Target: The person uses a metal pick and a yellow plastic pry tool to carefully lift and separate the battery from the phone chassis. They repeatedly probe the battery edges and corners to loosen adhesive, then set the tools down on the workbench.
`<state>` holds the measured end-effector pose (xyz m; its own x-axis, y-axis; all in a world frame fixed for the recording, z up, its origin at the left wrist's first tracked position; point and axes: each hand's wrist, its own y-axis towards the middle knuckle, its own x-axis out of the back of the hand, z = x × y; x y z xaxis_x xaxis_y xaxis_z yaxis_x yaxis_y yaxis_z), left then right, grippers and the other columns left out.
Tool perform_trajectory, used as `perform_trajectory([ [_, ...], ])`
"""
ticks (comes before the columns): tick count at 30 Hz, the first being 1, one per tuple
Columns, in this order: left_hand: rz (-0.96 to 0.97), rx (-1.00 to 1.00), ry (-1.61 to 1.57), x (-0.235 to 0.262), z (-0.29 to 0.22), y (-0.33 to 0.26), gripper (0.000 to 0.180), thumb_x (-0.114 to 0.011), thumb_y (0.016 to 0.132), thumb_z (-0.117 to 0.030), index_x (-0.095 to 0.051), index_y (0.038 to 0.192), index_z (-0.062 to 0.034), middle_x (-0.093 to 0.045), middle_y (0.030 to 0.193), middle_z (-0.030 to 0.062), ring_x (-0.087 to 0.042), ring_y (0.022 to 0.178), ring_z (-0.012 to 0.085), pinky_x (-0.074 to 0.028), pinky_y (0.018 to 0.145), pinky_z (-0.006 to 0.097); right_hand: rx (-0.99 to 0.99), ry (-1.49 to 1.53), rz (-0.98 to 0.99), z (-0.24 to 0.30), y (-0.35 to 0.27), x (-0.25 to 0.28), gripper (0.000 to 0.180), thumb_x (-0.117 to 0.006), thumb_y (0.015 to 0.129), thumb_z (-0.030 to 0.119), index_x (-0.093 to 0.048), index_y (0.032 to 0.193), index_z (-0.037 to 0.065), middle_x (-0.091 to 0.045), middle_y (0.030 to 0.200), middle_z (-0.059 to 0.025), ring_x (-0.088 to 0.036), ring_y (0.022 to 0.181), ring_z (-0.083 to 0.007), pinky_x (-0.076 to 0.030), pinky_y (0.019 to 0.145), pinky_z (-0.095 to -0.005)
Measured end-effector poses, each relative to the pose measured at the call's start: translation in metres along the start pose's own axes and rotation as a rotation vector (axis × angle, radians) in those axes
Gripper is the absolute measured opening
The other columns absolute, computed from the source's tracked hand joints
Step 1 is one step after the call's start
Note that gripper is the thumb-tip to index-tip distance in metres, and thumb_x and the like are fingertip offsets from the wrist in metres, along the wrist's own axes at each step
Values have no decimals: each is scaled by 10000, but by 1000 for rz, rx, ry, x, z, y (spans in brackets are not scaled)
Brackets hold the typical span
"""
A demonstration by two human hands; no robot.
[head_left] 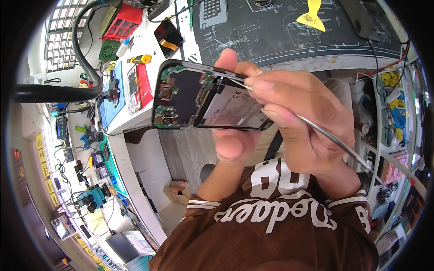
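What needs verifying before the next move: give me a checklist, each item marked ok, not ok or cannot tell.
1. Opened smartphone gripped by the left hand: ok, held between thumb and fingers.
2. Thin metal tool secure in the right hand: ok, pinched near its front end.
3. Tool tip clear of the battery: cannot tell; it is close to the battery's upper edge.
4. Smartphone supported on the black work mat: not ok, it is held in the air.
5. Battery connector detached: cannot tell, too small.
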<state>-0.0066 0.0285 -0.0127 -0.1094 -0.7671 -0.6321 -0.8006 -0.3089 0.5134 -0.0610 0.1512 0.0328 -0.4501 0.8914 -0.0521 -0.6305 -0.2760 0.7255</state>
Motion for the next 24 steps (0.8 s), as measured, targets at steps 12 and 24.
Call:
perform_trajectory([
  [12,-85,-3,0,-16,0,3,1316,-706,665,-846,-285,1598,-19,-573,1297,130,-595,1175,217,-520,982,369,32,-32,22,-1,7,11,196,-631,919,-69,-696,1103,-76,-734,1012,-232,-729,891,-278,-593,807,-358],
  [24,-53,-30,-3,-17,3,6,1316,-707,667,-840,-286,1591,-4,-575,1326,128,-591,1211,219,-512,1013,366,130,-48,21,-6,6,11,229,-617,898,-101,-681,1117,-81,-734,1017,-230,-727,912,-289,-599,795,-376],
])
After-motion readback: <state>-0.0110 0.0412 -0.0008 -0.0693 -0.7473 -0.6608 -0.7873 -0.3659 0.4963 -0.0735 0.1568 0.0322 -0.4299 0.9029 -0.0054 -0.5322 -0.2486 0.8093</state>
